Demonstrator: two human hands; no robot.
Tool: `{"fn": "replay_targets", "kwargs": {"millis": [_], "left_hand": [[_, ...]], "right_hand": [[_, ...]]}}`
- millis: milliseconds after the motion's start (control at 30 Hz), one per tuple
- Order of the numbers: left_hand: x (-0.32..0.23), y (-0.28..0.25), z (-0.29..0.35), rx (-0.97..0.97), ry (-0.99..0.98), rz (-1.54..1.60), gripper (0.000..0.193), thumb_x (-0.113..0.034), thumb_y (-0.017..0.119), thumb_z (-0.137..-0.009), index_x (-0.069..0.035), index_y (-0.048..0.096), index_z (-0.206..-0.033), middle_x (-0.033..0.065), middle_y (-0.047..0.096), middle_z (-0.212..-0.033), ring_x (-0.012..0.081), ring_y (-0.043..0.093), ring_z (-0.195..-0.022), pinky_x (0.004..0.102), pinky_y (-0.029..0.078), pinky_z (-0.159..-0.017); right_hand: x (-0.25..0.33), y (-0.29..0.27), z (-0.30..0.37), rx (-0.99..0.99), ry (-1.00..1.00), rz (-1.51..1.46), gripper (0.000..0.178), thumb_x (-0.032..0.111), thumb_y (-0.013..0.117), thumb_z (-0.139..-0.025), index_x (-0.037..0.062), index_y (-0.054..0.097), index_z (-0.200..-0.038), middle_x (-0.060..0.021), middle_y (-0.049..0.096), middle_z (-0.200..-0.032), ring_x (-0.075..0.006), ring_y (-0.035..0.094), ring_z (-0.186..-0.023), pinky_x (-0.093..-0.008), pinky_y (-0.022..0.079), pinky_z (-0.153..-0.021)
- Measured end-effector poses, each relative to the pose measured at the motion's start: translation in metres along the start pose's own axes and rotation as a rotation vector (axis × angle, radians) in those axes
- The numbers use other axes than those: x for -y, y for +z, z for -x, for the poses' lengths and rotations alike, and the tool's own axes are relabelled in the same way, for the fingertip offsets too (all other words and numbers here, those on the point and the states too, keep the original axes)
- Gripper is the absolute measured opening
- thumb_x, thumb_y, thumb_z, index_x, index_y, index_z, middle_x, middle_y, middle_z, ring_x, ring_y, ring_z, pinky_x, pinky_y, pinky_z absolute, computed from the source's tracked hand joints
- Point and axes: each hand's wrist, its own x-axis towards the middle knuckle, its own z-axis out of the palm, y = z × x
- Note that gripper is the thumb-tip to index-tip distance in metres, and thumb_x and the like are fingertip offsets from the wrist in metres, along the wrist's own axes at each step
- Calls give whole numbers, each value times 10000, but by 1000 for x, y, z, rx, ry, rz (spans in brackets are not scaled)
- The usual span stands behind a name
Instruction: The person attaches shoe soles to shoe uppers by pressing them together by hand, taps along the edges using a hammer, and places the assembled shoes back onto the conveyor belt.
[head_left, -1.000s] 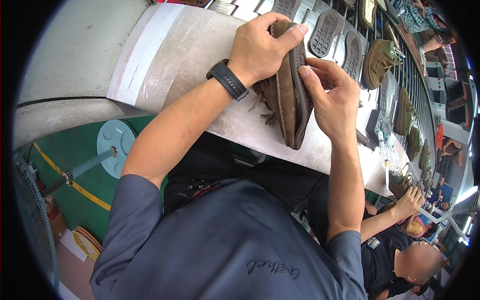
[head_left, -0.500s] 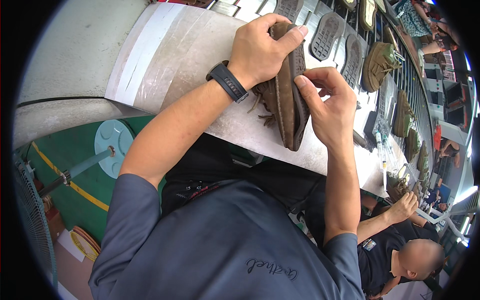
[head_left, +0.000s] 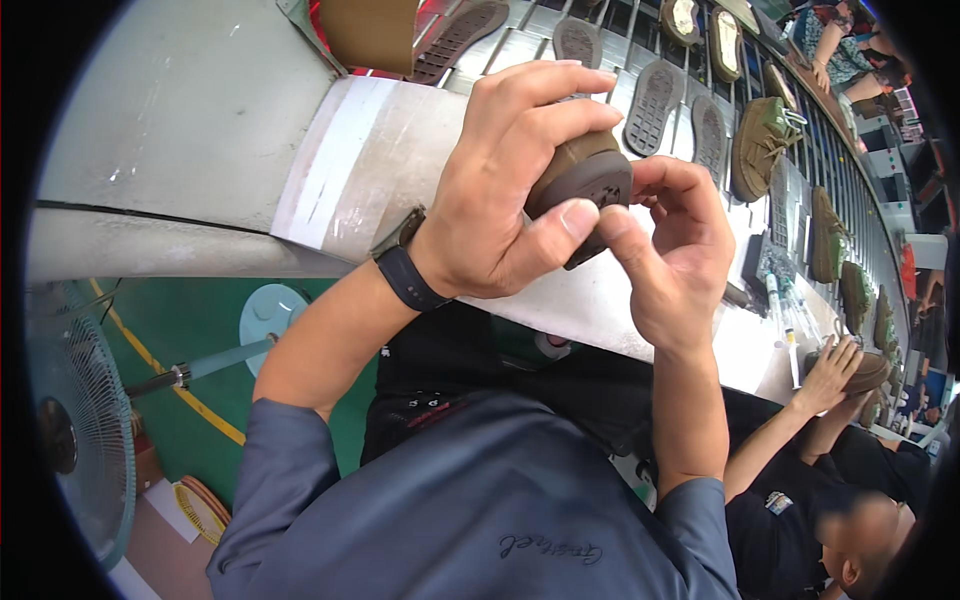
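Observation:
A brown shoe with a dark sole [head_left: 582,187] is held above the pale worktable [head_left: 390,160], one rounded end turned toward me. My left hand [head_left: 505,175] wraps around it from the left, thumb pressed against the sole. From the right, my right hand [head_left: 680,245] pinches the sole's edge between thumb and fingers, its thumb close to the left one. Much of the shoe is hidden behind the left hand and by its own tilt.
Beyond the table, a slatted conveyor carries loose soles [head_left: 655,108] and green-brown shoes [head_left: 765,150]. Syringe-like tubes [head_left: 785,305] lie to the right. A co-worker's hand [head_left: 832,372] holds another shoe there. At lower left are a fan [head_left: 85,430] and a light-blue round stool [head_left: 270,315].
The shoe has turned from lying lengthwise to showing one end toward me. My left hand has shifted lower around it, and the right thumb now meets it near the left thumb.

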Motion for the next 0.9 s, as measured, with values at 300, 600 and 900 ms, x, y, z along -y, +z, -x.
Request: {"fn": "replay_targets", "kwargs": {"millis": [300, 600, 900], "left_hand": [[-25, -18, 17, 78, -49, -67, 552, -486, 616, -1048, -7, 621, -1323, 219, 602, -1430, 423, 525, -1322, 514, 411, -1128], [-58, -31, 21, 84, -284, 17, 372, -201, 642, -881, 2, 671, -1191, 228, 627, -1378, 384, 549, -1218, 500, 438, -1090], [-58, -35, 85, -76, -328, -86, 462, -363, 473, -1027, 11, 556, -1287, 286, 502, -1478, 349, 516, -1345, 489, 422, -1137]], "right_hand": [[8, 11, 10, 28, -19, -139, 189, 60, 823, -928, -7, 680, -1032, -70, 667, -1000, -130, 608, -917, -276, 492, -838], [17, 14, 15, 120, -29, -81, 173, 34, 841, -873, 3, 685, -940, -71, 660, -911, -149, 612, -838, -287, 499, -777], [28, 34, 7, 351, -14, 197, 254, 88, 868, -814, 22, 658, -941, -99, 651, -923, -236, 620, -830, -348, 495, -760]]}}
